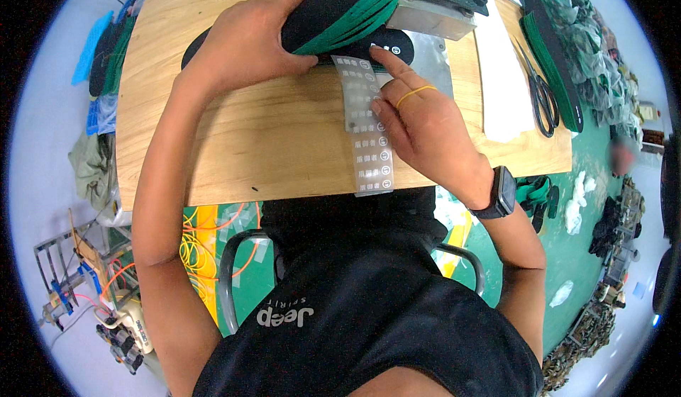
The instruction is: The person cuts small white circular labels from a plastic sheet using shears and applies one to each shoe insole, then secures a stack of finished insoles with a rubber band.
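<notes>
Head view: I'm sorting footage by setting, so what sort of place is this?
Probably a production workshop: the left hand holds black-green insole-shaped pieces, a metal fixture at the wooden table, and plastic bags heaped at right.

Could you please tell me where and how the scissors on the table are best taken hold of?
I would take the scissors by their black handles, coming from the person's side with the right hand: the handles face the person, while the blades point away. White material and a black-and-green stack flank them, so fingers should probably descend from above.
</notes>
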A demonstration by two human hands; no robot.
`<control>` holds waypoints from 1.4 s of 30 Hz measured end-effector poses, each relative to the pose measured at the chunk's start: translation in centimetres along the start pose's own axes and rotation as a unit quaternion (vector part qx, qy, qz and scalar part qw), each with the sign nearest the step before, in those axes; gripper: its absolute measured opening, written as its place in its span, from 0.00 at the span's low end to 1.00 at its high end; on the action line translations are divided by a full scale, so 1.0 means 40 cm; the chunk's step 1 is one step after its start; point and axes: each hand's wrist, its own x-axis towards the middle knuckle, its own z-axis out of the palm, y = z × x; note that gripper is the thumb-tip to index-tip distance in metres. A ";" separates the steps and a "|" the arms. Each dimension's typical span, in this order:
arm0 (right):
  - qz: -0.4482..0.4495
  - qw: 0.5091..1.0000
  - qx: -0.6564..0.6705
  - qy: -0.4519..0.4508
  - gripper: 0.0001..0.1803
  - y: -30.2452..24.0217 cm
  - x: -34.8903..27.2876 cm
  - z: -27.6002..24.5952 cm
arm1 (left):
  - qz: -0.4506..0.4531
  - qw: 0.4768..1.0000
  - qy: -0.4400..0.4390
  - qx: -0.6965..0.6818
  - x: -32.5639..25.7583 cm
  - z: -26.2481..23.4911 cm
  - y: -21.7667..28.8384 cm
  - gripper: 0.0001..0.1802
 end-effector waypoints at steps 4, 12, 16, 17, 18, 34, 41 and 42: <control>0.036 0.999 -0.001 -0.033 0.07 -0.008 0.020 0.003 | -0.008 1.000 -0.002 0.004 0.002 -0.003 0.006 0.41; 0.080 0.996 -0.036 -0.034 0.08 -0.004 0.028 0.005 | -0.004 1.000 0.010 0.013 -0.002 0.005 -0.005 0.42; 0.076 0.997 -0.012 -0.012 0.07 0.011 0.021 0.008 | -0.010 1.000 0.004 0.020 0.001 0.003 0.001 0.42; 0.057 0.998 0.020 0.008 0.06 0.010 0.013 0.008 | 0.004 1.000 0.020 0.016 0.002 0.007 -0.001 0.39; 0.039 0.997 0.052 0.030 0.06 0.003 -0.005 0.008 | 0.022 0.999 0.034 0.012 0.005 0.015 -0.004 0.36; 0.088 0.931 0.349 -0.063 0.06 -0.077 -0.118 0.017 | 0.040 0.999 0.000 0.005 0.015 0.000 0.007 0.37; 0.154 0.906 0.391 -0.050 0.07 -0.085 -0.122 0.013 | -0.007 0.998 -0.055 -0.030 0.011 -0.019 0.022 0.41; 0.172 0.899 0.401 -0.045 0.07 -0.090 -0.124 0.012 | -0.017 0.997 -0.053 -0.050 0.010 -0.018 0.017 0.40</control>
